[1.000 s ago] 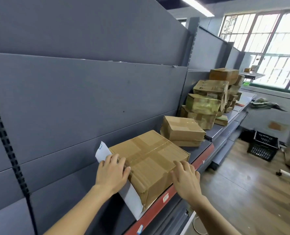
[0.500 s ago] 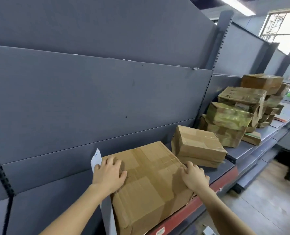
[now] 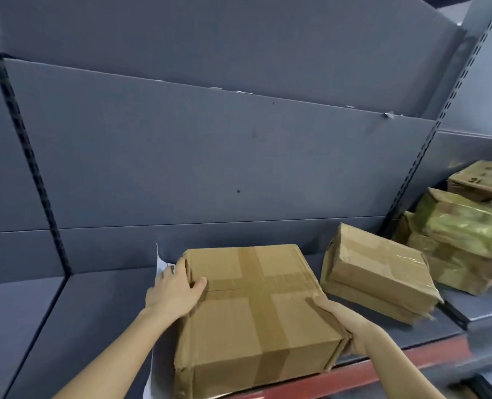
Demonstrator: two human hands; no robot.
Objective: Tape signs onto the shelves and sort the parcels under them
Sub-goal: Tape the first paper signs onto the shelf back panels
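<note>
A large taped cardboard parcel (image 3: 256, 318) lies on the grey shelf (image 3: 100, 318) in front of me. My left hand (image 3: 175, 292) grips its far left corner, thumb on top, and also holds a white paper sheet (image 3: 160, 264) against the parcel's left side. My right hand (image 3: 345, 326) grips the parcel's near right corner. A smaller, crumpled parcel (image 3: 377, 272) lies just to the right, apart from the large one.
Greenish taped parcels (image 3: 463, 234) are stacked at the far right on the adjoining shelf. Grey back panels (image 3: 210, 156) rise behind, with slotted uprights (image 3: 31, 162) at left and right. A red strip (image 3: 383, 372) edges the shelf front.
The view has swung left and closer to the shelf. The large parcel has turned squarer to the back panel. My right hand slid from its top to the near right corner.
</note>
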